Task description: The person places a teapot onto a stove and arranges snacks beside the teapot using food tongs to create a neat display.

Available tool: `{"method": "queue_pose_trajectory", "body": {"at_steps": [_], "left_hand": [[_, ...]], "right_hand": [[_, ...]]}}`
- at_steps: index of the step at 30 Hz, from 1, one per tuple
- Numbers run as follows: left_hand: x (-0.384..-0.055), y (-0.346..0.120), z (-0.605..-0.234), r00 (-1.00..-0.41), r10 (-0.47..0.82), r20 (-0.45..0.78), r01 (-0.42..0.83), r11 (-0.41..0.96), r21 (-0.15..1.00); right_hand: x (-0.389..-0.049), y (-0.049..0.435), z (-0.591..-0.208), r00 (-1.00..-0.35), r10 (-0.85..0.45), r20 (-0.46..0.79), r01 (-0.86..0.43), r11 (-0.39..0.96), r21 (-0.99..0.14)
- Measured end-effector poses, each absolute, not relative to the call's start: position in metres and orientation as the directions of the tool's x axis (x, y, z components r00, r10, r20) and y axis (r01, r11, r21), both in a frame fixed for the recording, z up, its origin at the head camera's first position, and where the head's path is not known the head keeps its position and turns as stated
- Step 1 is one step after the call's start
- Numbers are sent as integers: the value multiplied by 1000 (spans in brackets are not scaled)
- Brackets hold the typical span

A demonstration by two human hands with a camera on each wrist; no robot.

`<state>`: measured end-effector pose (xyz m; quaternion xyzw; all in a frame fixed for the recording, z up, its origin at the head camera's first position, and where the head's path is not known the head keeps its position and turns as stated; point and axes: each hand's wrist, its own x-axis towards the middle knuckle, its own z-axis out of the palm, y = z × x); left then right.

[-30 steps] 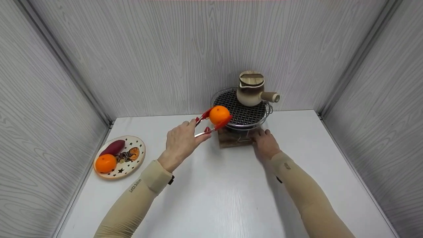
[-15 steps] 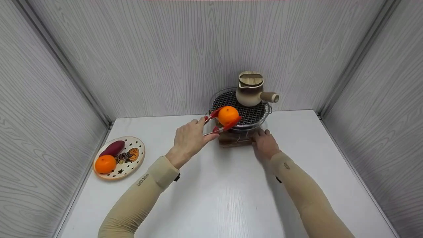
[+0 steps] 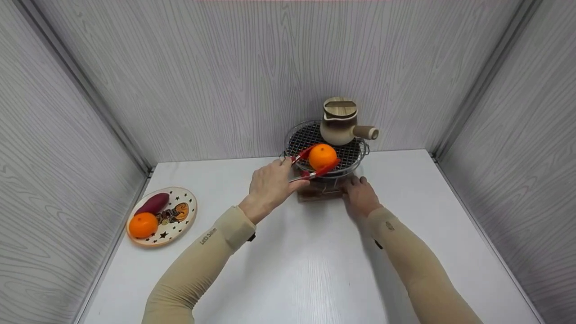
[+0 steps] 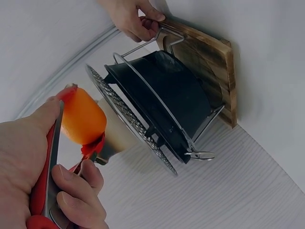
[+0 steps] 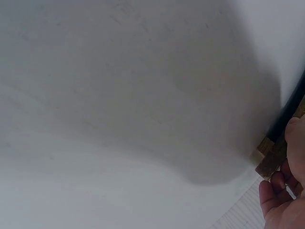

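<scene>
My left hand (image 3: 270, 186) grips a pair of red-tipped tongs (image 3: 329, 168), their handles between thumb and fingers. Between the tong tips sits an orange (image 3: 322, 156), which overlaps the front of the round mesh grill rack (image 3: 300, 140) in the head view. The left wrist view shows the orange (image 4: 82, 117) close over the mesh, beside the black grill bowl (image 4: 176, 90) and its wire frame. My right hand (image 3: 362, 197) pinches the front right corner of the wooden board (image 3: 315, 195) under the grill; its thumb and fingers show at the board's edge (image 5: 272, 164) in the right wrist view.
On the back of the rack stands a brown and cream teapot (image 3: 336, 134) with a wooden lid and a side handle pointing right. A patterned plate (image 3: 190, 200) at the left bears a purple sweet potato (image 3: 154, 204) and another orange (image 3: 143, 225). Grey wood-grain walls enclose the table.
My left hand has moved right and slightly forward, carrying the orange in the tongs from the rack's left edge to over its front. My right hand keeps its place on the board.
</scene>
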<state>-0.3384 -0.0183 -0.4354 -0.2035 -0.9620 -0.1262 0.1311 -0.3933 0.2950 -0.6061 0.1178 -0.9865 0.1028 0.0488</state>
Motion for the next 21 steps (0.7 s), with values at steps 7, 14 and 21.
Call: {"method": "queue_pose_trajectory", "body": {"at_steps": [7, 14, 21], "left_hand": [[-343, 0, -431, -899, 361, 248, 411, 891, 193], [-348, 17, -428, -903, 364, 226, 407, 894, 185], [-354, 26, -428, -910, 361, 207, 398, 898, 187]], "right_hand": [[-395, 295, -605, -971, -213, 109, -229, 960, -161], [-397, 294, -604, -969, -220, 111, -232, 967, -109], [-395, 295, -605, -955, -247, 166, -261, 963, -70]]}}
